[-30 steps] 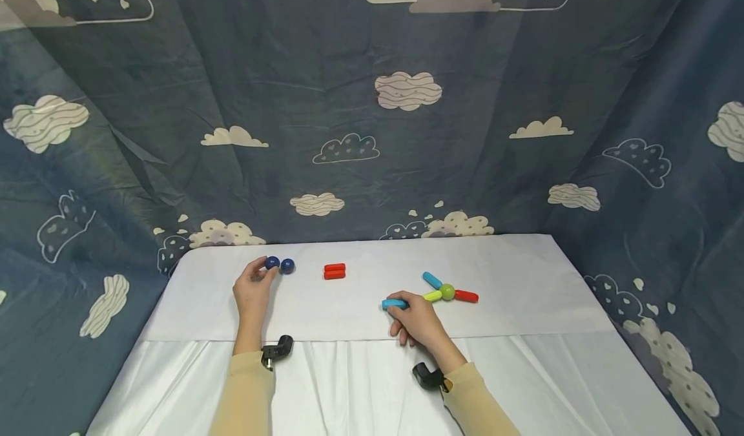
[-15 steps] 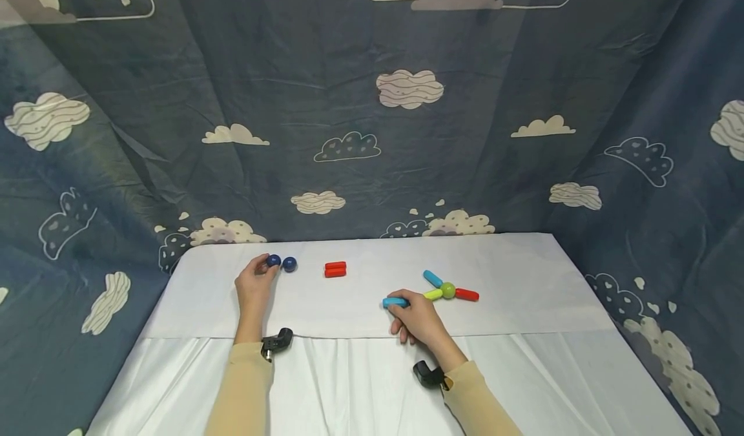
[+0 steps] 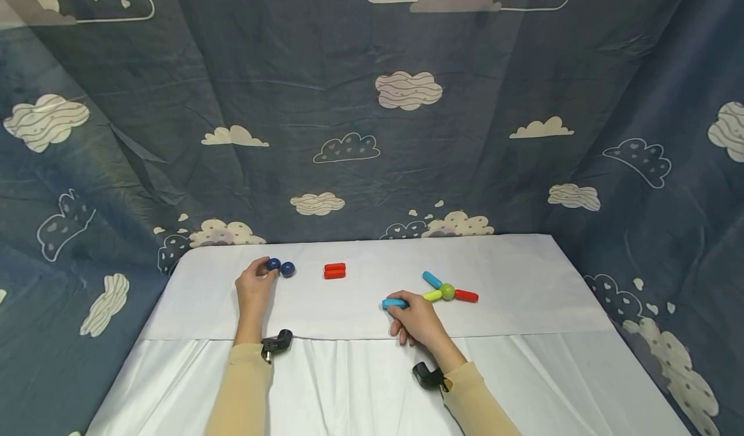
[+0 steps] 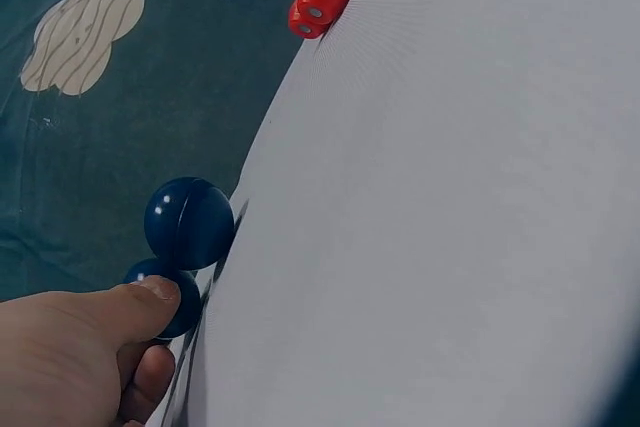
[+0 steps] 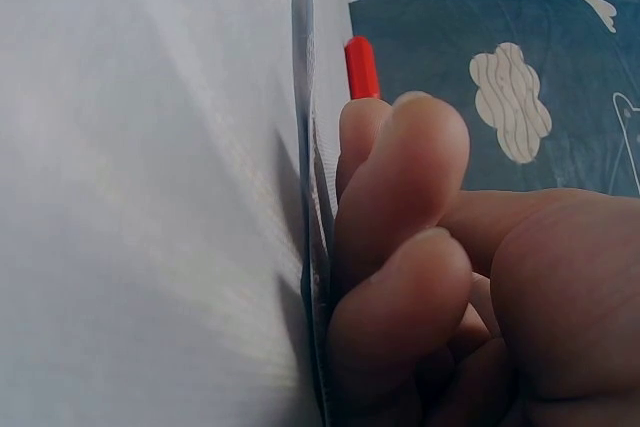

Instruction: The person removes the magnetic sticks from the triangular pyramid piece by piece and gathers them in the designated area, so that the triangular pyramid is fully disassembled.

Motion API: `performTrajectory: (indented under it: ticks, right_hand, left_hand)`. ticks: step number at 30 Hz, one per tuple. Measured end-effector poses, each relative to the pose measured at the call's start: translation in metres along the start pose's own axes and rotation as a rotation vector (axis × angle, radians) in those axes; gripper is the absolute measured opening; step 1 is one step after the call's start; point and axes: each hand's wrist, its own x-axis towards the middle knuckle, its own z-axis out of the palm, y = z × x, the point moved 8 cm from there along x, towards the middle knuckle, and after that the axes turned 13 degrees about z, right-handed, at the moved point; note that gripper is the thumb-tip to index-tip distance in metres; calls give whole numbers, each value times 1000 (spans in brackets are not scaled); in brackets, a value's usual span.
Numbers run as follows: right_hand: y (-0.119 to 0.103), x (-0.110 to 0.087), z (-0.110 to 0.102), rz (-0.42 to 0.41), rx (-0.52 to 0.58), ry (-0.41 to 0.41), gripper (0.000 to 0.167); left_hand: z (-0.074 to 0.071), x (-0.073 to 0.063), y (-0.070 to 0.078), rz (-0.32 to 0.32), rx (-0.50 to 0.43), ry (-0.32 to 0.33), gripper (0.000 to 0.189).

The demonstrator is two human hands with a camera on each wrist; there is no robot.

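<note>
Toward the white table's (image 3: 360, 313) far left, the left hand (image 3: 252, 294) pinches a blue ball (image 3: 274, 264), the second ball (image 3: 287, 269) just shifted slightly nearer, seemingly the active work, while the right hand (image 3: 421, 321) still pinches a light-blue stick (image 3: 392, 303).

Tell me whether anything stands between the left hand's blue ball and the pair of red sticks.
The other blue ball sits between, right beside the held ball. Past it, nothing visible blocks the way to the red sticks.
</note>
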Motion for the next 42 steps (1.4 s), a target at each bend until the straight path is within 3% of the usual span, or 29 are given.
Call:
performTrajectory:
  ticks: [9,11,13,16,18,21,24,27,31,33,36,42]
  right_hand:
    - [-2,1,2,-6,-4,3,34]
    - [-2,1,2,1,-7,4,35]
    - [-1,1,3,8,-11,4,34]
    - [0,1,5,15,-11,-2,35]
    - [1,1,5,16,-11,-6,34]
    - [2,0,4,20,-16,-3,34]
    - [1,-1,1,10,-35,14,34]
    - [-1,-3,1,0,-54,20,33]
    - [-4,-6,6,-13,-67,5,33]
    - [-6,-7,8,-26,-71,-2,34]
    - [-9,-8,12,-43,-70,-11,33]
    - [-13,-9,19,-62,-74,-21,33]
  left_hand:
    - [-3,-2,-2,-16,-5,-5,47]
    - [-7,-4,-4,-11,-21,30,43]
    - [-13,-7,-3,21,-51,107,36]
    - [-27,-12,6,155,-103,275,24]
    - [-33,-19,20,290,-130,379,17]
    - [-27,-33,48,508,-153,434,10]
    - [1,-50,81,688,-169,323,12]
    - [41,-68,107,780,-173,82,22]
    - [91,-93,122,744,-150,-269,34]
    - [107,-102,123,696,-121,-387,36]
    - [119,-110,124,650,-85,-468,34]
    - [126,-115,121,587,-68,-522,26]
